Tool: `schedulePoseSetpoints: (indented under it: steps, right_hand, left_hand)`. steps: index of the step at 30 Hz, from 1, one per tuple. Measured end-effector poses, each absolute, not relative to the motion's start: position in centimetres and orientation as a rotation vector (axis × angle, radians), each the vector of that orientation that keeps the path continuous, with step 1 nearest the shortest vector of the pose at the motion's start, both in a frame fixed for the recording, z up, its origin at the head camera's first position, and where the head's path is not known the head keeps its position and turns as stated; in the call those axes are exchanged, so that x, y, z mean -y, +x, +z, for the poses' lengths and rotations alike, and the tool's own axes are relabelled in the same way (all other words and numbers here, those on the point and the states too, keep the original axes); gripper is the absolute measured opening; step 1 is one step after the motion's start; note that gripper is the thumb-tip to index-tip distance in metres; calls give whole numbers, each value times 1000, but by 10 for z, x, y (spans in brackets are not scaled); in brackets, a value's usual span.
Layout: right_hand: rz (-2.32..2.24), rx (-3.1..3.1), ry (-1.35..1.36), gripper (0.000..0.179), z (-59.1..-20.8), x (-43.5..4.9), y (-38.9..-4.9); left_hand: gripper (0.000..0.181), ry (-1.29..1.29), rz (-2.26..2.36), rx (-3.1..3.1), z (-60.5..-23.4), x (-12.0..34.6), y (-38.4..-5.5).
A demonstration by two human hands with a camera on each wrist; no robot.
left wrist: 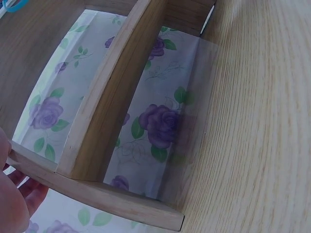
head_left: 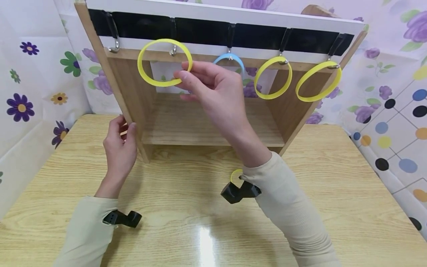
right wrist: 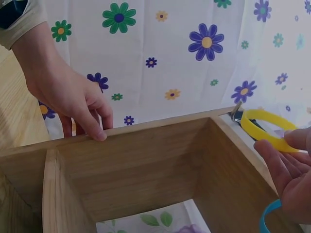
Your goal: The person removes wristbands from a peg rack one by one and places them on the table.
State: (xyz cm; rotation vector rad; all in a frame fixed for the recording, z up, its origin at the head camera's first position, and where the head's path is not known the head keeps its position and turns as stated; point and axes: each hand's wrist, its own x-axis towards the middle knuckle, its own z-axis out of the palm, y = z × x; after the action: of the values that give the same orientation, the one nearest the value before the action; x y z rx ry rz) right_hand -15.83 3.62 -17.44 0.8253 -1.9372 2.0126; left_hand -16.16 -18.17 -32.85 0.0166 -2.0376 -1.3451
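Note:
My right hand (head_left: 218,91) pinches a yellow ring (head_left: 141,70) between thumb and fingers, in front of the wooden rack (head_left: 213,139). Behind the ring's opening shows the second hook from the left (head_left: 172,51); whether they touch I cannot tell. The left hand (head_left: 121,146) holds the rack's left side panel, its thumb on the front edge in the right wrist view. A blue ring (head_left: 238,60) hangs from the middle hook, partly hidden by my right hand. Two more yellow rings, one (head_left: 273,95) left of the other (head_left: 318,98), hang from the right-hand hooks.
The leftmost hook (head_left: 115,48) bears no ring. Another yellow ring (head_left: 236,171) lies on the wooden table (head_left: 173,207), partly covered by the right sleeve (head_left: 283,200). Flowered sheets (head_left: 33,74) stand behind and left; a dotted one (head_left: 397,148) is at the right.

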Motion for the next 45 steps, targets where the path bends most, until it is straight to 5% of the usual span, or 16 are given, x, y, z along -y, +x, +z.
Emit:
schedulePoseSetpoints:
  steps: [45]
  right_hand:
    - [1962,2361,751,27,-264,-93,-161]
  left_hand:
    - [32,30,-1330,2036,-328,181,-162]
